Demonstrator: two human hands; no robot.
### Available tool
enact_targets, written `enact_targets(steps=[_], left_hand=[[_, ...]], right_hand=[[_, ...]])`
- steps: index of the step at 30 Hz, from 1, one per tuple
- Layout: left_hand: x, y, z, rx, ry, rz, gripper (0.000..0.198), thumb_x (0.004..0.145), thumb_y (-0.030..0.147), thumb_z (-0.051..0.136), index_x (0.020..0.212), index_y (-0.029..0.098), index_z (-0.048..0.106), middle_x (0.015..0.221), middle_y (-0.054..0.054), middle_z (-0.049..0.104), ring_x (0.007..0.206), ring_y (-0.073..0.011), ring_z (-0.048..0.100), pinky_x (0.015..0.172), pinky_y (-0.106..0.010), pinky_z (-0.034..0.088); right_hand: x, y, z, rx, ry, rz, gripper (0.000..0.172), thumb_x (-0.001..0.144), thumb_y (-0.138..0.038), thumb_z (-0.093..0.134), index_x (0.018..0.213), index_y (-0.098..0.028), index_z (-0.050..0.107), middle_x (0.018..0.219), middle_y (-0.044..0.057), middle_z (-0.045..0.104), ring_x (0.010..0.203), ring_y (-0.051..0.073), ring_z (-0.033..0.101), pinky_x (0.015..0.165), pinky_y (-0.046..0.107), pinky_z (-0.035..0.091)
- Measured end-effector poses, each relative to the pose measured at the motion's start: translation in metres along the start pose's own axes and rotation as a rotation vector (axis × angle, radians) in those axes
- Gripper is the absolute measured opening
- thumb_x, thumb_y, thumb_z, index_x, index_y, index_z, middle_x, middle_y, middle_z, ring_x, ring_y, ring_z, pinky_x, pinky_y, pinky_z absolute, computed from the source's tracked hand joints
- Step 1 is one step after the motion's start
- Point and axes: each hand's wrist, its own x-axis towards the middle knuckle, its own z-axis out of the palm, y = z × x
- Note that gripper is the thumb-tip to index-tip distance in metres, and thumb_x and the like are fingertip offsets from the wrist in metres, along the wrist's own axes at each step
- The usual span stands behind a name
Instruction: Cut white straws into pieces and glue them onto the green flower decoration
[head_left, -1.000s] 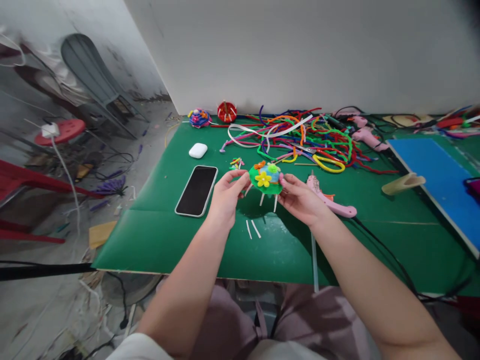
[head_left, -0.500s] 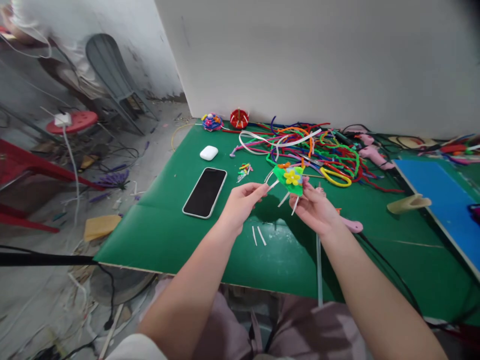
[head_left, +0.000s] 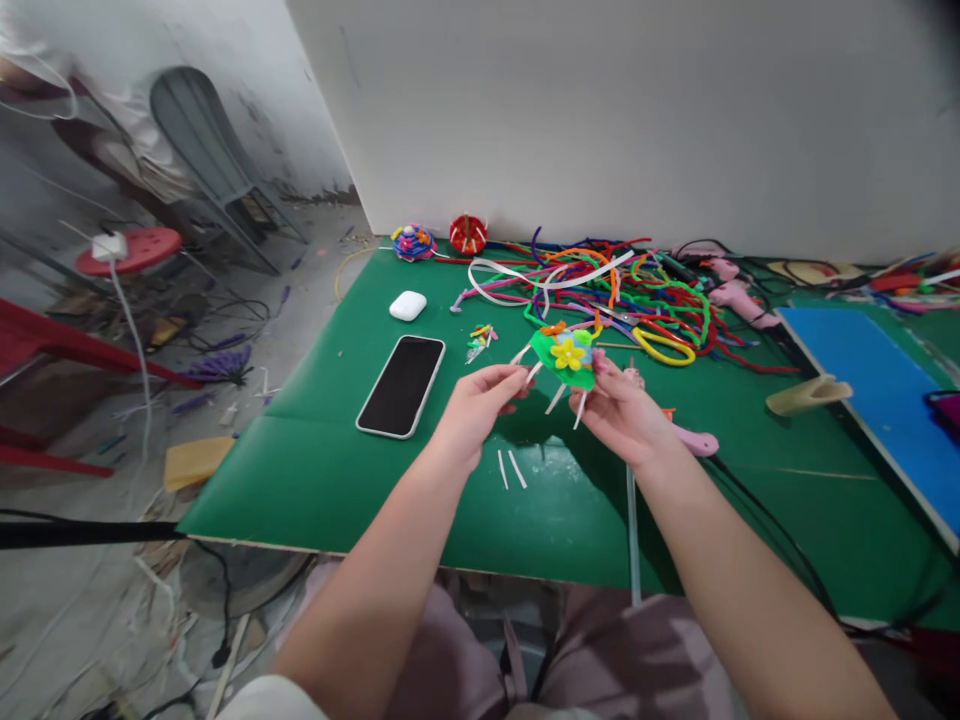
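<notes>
A small green craft piece (head_left: 577, 377) with a yellow flower, orange and blue bits and several white strips sticking out is held above the table. My right hand (head_left: 622, 408) grips its right side, fingers closed on the edge near a pink bit. My left hand (head_left: 486, 400) pinches one of the white strips (head_left: 533, 372) at the piece's left side. Below the hands, two short white strips (head_left: 513, 470) lie on the green table. Beyond my right wrist, a pink glue gun (head_left: 697, 441) is partly hidden, with a clear glue stick (head_left: 634, 540) pointing toward me.
A phone (head_left: 401, 387) and white earbud case (head_left: 408, 305) lie left on the green table (head_left: 300, 480). Behind are tangled pipe cleaners (head_left: 585, 280), yellow-handled scissors (head_left: 664, 347) and two round crafts. A bamboo piece (head_left: 808, 396) and blue board (head_left: 885, 400) are right.
The view has shifted slightly, so table items appear a little farther left. The green piece has tilted slightly, with its yellow flower facing me more. Both hands keep their holds.
</notes>
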Motion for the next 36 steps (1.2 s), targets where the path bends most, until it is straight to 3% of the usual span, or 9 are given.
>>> enact_targets(steps=[1,3,5,9,16,28,36], left_hand=[[-0.001,0.004,-0.005,0.045,0.059,0.050,0.025,0.070,0.037,0.069,0.086,0.018,0.069,0.084,-0.002,0.068,0.077,-0.0108,0.057,0.067,-0.021,0.041],[-0.004,0.012,-0.015,0.319,0.283,0.304,0.022,0.071,0.037,0.067,0.081,0.018,0.070,0.079,-0.001,0.067,0.074,-0.0114,0.056,0.068,-0.023,0.041],[-0.008,0.019,-0.022,0.429,0.375,0.385,0.023,0.073,0.040,0.065,0.081,0.019,0.071,0.074,0.000,0.066,0.068,-0.0108,0.054,0.062,-0.023,0.039],[-0.017,0.024,-0.021,0.417,0.242,0.305,0.021,0.070,0.039,0.067,0.076,0.018,0.071,0.067,0.000,0.063,0.060,-0.0089,0.049,0.054,-0.021,0.036],[-0.018,0.018,-0.007,0.058,-0.016,0.003,0.024,0.064,0.036,0.073,0.081,0.019,0.069,0.044,0.007,0.040,0.038,-0.0025,0.030,0.039,-0.018,0.018],[-0.015,0.016,-0.005,-0.083,-0.089,-0.103,0.018,0.064,0.028,0.074,0.072,0.018,0.062,0.039,0.009,0.038,0.034,-0.0007,0.028,0.038,-0.017,0.015],[-0.014,0.013,-0.002,-0.134,-0.145,-0.038,0.021,0.066,0.029,0.072,0.072,0.016,0.057,0.040,0.010,0.038,0.034,-0.0003,0.028,0.038,-0.017,0.015]], right_hand=[[0.000,0.000,0.000,0.015,0.000,0.004,0.020,0.065,-0.023,0.072,0.080,-0.028,0.059,0.084,-0.007,0.062,0.063,0.009,0.052,0.064,0.025,0.048],[0.000,0.000,0.000,0.049,-0.002,0.014,0.021,0.064,-0.022,0.073,0.079,-0.027,0.059,0.084,-0.007,0.062,0.061,0.008,0.050,0.064,0.024,0.047],[-0.001,0.000,0.001,0.058,-0.007,0.021,0.022,0.063,-0.022,0.074,0.079,-0.027,0.059,0.081,-0.007,0.061,0.060,0.007,0.050,0.063,0.024,0.046],[-0.001,0.001,0.003,0.013,-0.030,0.020,0.022,0.065,-0.025,0.074,0.080,-0.028,0.058,0.080,-0.007,0.060,0.063,0.009,0.051,0.064,0.025,0.046],[-0.004,0.002,0.006,-0.074,-0.029,0.004,0.028,0.061,-0.032,0.076,0.082,-0.028,0.058,0.089,-0.005,0.062,0.064,0.010,0.052,0.060,0.024,0.048],[-0.007,0.002,0.012,-0.006,-0.029,0.077,0.026,0.062,-0.025,0.076,0.081,-0.027,0.059,0.076,-0.007,0.060,0.060,0.008,0.051,0.057,0.022,0.045],[-0.008,0.002,0.014,0.089,-0.040,0.094,0.030,0.055,-0.019,0.080,0.076,-0.025,0.060,0.073,-0.008,0.061,0.055,0.006,0.049,0.054,0.019,0.046]])
